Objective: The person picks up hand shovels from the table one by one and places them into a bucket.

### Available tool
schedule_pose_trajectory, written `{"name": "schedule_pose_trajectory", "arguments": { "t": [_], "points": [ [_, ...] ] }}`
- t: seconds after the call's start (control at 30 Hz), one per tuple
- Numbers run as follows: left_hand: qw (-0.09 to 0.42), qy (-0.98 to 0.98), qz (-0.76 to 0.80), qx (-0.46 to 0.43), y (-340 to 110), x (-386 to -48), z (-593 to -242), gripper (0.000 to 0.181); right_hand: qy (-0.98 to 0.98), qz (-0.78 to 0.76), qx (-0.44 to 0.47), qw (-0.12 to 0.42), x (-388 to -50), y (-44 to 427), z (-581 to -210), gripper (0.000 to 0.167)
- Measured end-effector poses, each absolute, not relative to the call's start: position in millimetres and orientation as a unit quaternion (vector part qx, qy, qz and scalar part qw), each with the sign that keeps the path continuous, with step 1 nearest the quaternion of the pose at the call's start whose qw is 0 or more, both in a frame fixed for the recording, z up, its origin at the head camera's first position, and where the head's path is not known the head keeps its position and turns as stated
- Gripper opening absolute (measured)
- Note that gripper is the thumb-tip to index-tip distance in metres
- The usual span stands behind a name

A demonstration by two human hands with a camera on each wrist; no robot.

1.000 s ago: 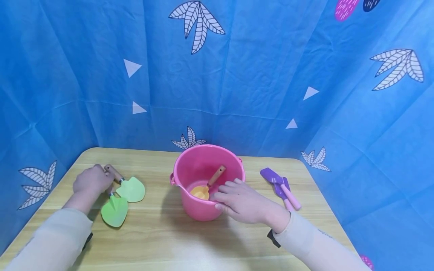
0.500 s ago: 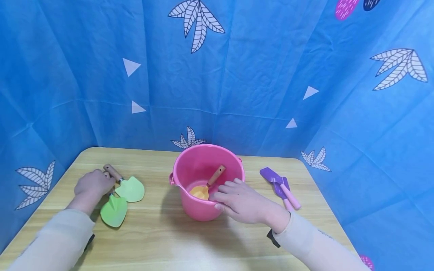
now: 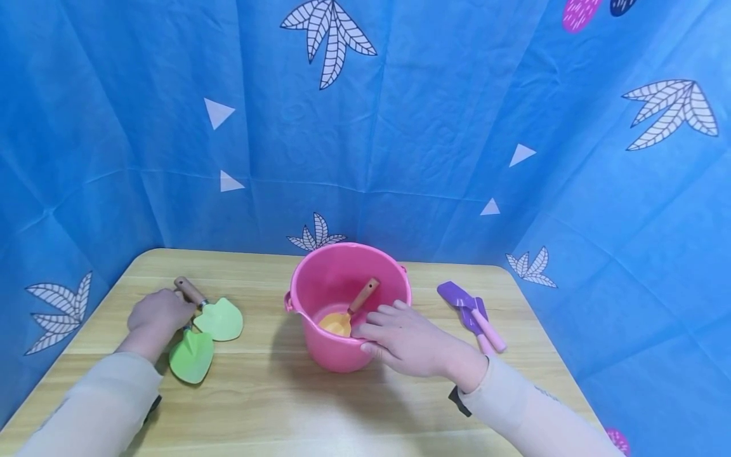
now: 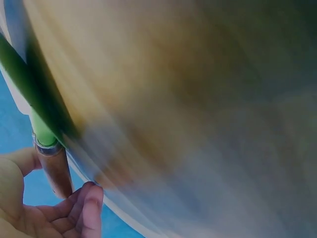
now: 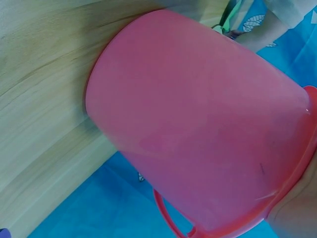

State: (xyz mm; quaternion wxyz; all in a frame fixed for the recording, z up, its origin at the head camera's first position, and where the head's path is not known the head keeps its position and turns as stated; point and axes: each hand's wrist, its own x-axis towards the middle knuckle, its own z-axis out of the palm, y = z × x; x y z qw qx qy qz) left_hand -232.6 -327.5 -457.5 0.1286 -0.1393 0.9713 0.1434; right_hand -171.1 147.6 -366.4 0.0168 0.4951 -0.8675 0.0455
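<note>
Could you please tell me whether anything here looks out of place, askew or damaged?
Nothing stands out: I see no spill or damage. The pink bucket sits on the table with the yellow shovel inside, and the purple shovels lie overlapping to its right, which looks casual rather than odd.

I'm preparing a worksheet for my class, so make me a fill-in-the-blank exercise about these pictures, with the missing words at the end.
1. In the head view, the right hand holds a bucket coloured ____.
2. The left hand is at the handle of a ____ shovel.
3. The yellow scoop is inside the ____.
4. The number of purple shovels on the table is ____.

Missing words: pink; green; bucket; two.
</note>
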Motion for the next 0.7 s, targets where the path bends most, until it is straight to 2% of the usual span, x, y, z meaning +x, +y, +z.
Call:
{"name": "schedule_pose_trajectory", "arguments": {
  "t": [0.5,0.7],
  "points": [
    [0.115,0.964,0.183,-0.157,-331.8,-229.4,-463.2,0.046,-0.869,0.047,0.493,0.011,-169.3,146.5,-364.7,0.034],
    [0.102,0.963,0.188,-0.166,-332.1,-226.6,-459.9,0.046,-0.869,0.048,0.492,0.010,-169.3,146.5,-364.5,0.033]
  ]
}}
